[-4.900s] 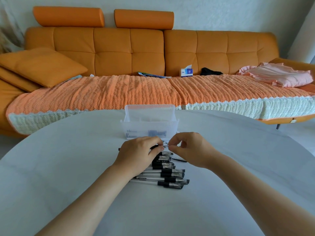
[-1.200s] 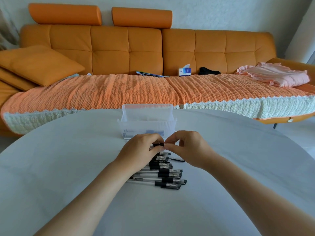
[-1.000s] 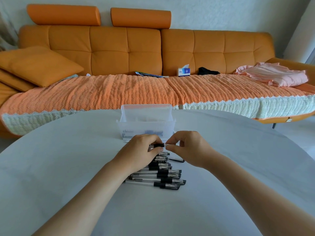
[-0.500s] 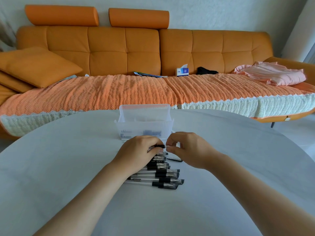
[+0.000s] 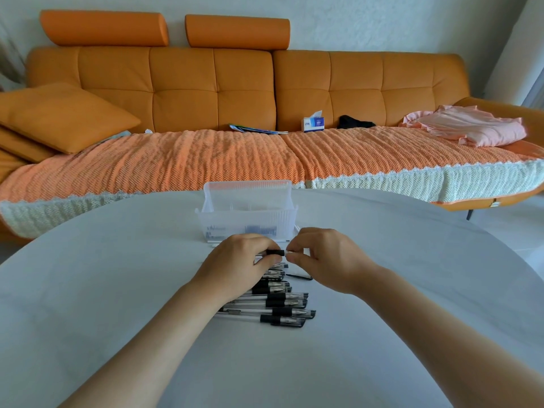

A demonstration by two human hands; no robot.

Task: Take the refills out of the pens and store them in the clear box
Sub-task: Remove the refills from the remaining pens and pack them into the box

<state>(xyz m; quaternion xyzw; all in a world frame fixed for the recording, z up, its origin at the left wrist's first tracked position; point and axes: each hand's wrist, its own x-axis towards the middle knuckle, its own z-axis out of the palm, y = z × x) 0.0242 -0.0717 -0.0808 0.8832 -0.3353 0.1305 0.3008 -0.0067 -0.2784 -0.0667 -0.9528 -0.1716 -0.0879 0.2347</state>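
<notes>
The left hand's fingers (image 5: 260,244) curl round the black grip section of a pen (image 5: 275,252), thumb below and the rest closed over the barrel, so most of the pen is hidden. The right hand's fingers (image 5: 298,249) pinch narrowly on the pen's tip end, just at 3 o'clock of that black grip. The left hand (image 5: 235,267) and the right hand (image 5: 326,260) nearly meet knuckle to knuckle, both held low over the white surface (image 5: 117,290).

Directly below them, running toward 6 o'clock, lies a pile of pens (image 5: 284,304), clear barrels with black grips, laid roughly parallel with their tips toward 3 o'clock; the left wrist covers the pile's left half. A thin dark piece (image 5: 298,276) lies alone just at 3 o'clock of the pile, under the right hand.

At 12 o'clock of the hands, near them, stands the clear box (image 5: 247,213), open at the top. Dark shapes show through its front wall near the bottom, too blurred to name. A few thin white sticks (image 5: 213,242) lie on the surface at its front left foot.

Beyond the surface, an orange sofa (image 5: 206,92) spans the room, draped with a knitted orange throw (image 5: 206,160). On it are a cushion (image 5: 59,116) at 10 o'clock, a tissue box (image 5: 313,122) at 12 and a pink garment (image 5: 471,129) at 2.
</notes>
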